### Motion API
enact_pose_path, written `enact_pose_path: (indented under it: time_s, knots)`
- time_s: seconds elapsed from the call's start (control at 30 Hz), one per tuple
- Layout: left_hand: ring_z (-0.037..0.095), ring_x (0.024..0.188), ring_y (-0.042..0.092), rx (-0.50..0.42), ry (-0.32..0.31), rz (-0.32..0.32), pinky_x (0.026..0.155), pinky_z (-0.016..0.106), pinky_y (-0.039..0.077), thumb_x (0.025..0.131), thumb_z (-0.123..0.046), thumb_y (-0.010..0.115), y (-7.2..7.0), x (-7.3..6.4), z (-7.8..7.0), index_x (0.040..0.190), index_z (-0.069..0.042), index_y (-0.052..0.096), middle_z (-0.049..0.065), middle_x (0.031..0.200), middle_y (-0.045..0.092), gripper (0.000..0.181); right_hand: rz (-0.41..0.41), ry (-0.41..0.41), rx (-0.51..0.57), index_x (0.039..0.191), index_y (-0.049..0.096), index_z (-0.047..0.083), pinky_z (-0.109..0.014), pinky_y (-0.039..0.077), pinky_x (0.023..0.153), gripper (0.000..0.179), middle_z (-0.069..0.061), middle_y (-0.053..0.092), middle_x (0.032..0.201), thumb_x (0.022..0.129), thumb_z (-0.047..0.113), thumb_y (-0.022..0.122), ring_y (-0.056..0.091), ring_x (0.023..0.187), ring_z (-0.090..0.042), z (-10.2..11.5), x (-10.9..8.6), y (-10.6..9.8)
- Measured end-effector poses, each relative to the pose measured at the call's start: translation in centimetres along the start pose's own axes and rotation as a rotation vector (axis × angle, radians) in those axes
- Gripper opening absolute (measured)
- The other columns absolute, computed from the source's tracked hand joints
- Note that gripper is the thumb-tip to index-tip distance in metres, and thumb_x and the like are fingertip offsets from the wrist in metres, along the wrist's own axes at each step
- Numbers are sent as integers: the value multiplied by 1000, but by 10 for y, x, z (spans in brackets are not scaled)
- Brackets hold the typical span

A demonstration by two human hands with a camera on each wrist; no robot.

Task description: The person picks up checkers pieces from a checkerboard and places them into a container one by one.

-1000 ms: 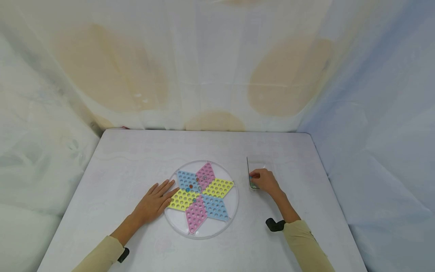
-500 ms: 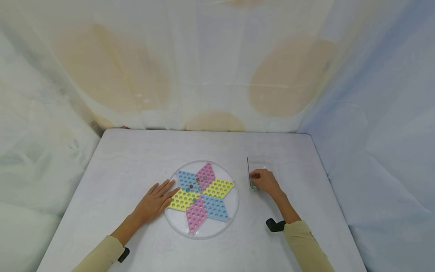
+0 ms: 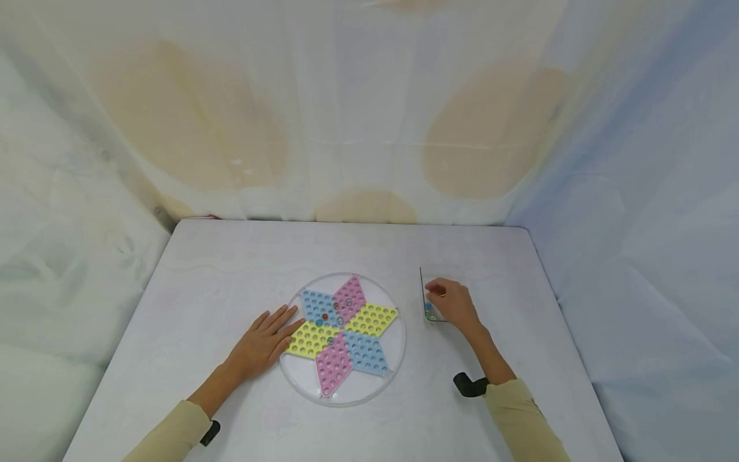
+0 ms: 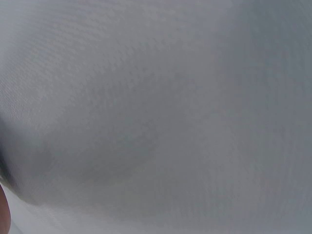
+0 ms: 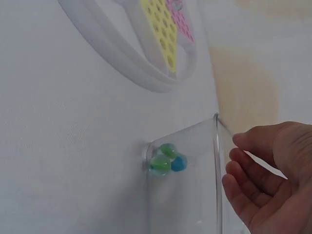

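Note:
A round Chinese checkers board point(image 3: 369, 383) with a pink, yellow and blue star lies on the table. My left hand point(image 3: 262, 345) rests flat with spread fingers at its left edge, fingertips over the rim and a yellow point. Several glass marbles point(image 3: 325, 316) sit in holes around the board's middle and upper part. To the right stands a clear plastic box point(image 5: 192, 195). Two green marbles point(image 5: 160, 165) and a blue marble point(image 5: 179, 162) lie in its near corner. My right hand point(image 3: 455, 305) is over the box, thumb and fingertips drawn together; whether a marble is between them is hidden.
White cloth covers the table point(image 3: 231, 256), and a bare strip separates board and box. Pale fabric walls point(image 3: 358, 128) rise behind and at both sides. The left wrist view shows mostly blurred cloth point(image 4: 156, 122).
My right hand has risen from the marbles in the box and shifted slightly away, uncovering the blue and green marbles there. My left hand and the board have stayed put.

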State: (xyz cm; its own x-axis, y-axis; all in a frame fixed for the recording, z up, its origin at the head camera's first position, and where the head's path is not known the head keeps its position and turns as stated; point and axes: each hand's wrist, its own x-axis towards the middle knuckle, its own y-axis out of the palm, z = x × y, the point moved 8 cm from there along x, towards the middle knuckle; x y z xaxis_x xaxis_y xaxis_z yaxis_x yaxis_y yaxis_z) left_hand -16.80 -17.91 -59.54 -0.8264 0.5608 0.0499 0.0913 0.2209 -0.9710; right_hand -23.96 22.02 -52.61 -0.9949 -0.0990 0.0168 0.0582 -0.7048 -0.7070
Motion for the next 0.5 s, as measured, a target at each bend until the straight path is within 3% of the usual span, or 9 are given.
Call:
enact_pose_path:
  time_s: [0.23, 0.5]
  knots:
    - [25, 150, 17, 2, 21, -40, 118, 50, 16, 105, -38, 47, -1, 0, 0, 155, -25, 41, 4, 163, 26, 52, -66, -88, 52, 108, 72, -2, -43, 57, 84, 17, -14, 72, 102, 92, 4, 69, 68, 95, -29, 28, -3, -6]
    - [26, 150, 17, -2, 5, -7, 119, 52, 16, 104, -37, 49, -3, 0, -2, 154, -24, 41, 4, 164, 25, 53, -72, -139, 124, 106, 72, 0, -39, 58, 82, 17, -10, 72, 101, 90, 6, 73, 67, 95, -26, 60, -11, 3]
